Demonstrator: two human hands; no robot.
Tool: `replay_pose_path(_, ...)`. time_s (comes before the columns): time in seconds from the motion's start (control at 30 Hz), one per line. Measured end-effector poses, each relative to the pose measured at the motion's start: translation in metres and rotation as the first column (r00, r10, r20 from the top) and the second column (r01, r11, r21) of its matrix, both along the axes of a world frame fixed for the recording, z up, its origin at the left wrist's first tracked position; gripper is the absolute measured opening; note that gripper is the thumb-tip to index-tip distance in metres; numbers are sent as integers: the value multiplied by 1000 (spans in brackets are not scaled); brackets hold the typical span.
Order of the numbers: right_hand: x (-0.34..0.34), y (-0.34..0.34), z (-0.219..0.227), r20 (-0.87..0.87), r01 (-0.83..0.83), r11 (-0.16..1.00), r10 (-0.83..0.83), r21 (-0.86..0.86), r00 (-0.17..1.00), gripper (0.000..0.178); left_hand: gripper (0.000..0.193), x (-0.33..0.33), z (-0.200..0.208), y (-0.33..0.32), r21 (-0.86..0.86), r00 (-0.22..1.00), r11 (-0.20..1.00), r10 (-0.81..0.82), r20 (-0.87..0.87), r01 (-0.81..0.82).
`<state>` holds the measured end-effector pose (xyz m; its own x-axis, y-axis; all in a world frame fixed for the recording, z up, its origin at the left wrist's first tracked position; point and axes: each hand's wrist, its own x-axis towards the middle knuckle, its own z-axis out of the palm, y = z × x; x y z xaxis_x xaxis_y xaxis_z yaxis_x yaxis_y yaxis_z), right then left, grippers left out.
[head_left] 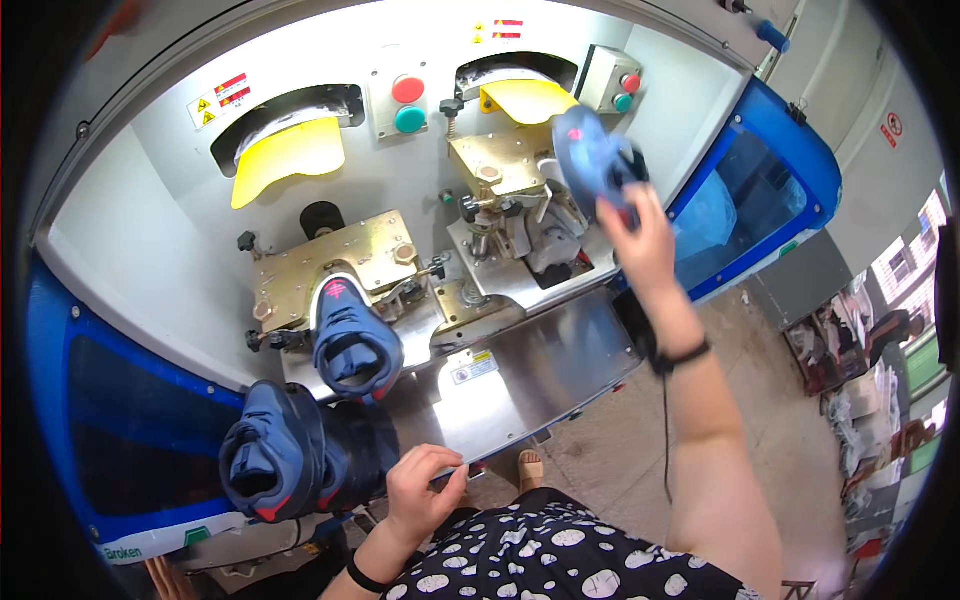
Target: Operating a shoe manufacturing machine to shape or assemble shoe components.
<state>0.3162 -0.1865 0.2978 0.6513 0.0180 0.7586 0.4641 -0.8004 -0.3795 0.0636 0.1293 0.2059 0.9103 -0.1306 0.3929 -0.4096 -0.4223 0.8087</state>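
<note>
My right hand (640,235) is raised at the right side of the machine and grips a dark blue shoe upper (595,160) with pink marks, held up in front of the right brass station (500,165). Another blue shoe upper (352,340) sits mounted on the left brass station (330,260). My left hand (425,490) is low, fingers curled, resting at the front edge of the steel plate (540,365), holding nothing. Just left of it lie two more blue shoe uppers (290,455) with red trim, at the machine's front left.
The white machine housing (150,220) has two yellow flaps (290,155) above the stations and red and green buttons (408,103) between them. Blue side guards (760,190) flank it. Concrete floor (800,470) and shelves with goods lie to the right.
</note>
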Motion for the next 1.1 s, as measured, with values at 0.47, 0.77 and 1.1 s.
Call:
replay_pose_path(0.47, -29, -37, -68, -177, -243, 955, 213, -172, 961, 36, 57, 174, -34, -185, -828, 675, 515, -531, -512, -223)
replay_pose_path(0.77, -7, -55, -69, -246, -339, 917, 287, -208, 926, 35, 51, 216, -36, -229, -834, 723, 387, -430, -541, -394)
replay_pose_path(1.1, 5, -60, -72, -255, -375, 898, 316, -232, 914, 35, 50, 222, -40, -237, -809, 741, 402, -356, -569, -429)
